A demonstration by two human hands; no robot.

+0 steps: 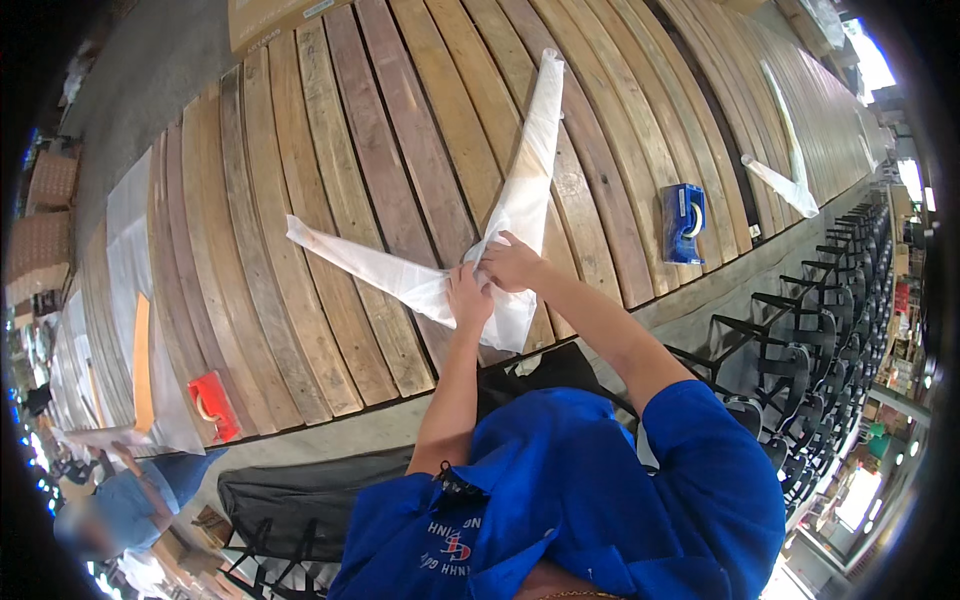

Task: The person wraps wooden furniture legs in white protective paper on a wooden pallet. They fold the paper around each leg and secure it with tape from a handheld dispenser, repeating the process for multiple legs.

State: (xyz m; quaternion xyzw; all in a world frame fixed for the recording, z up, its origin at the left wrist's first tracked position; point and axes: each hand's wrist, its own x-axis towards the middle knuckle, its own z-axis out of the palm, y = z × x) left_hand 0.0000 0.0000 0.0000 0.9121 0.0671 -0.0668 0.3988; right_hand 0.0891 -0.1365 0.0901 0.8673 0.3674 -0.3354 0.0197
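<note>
A long white plastic sheet [524, 190] lies across the wooden slat table [330, 190], bent into a V with one arm running left and one running up. Both hands meet at the bend, near the table's front edge. My left hand [468, 296] pinches the plastic where the left arm starts. My right hand [510, 263] grips the gathered plastic just beside it. A loose flap of the sheet hangs below the hands. A black fabric piece [300, 490] lies along the front of the table under my forearms.
A blue tape dispenser [684, 222] stands on the table to the right, a red one [214, 405] to the left. Another white plastic strip [782, 185] lies farther right. A second person in blue [130, 500] works at lower left. Black chair frames [820, 350] line the right side.
</note>
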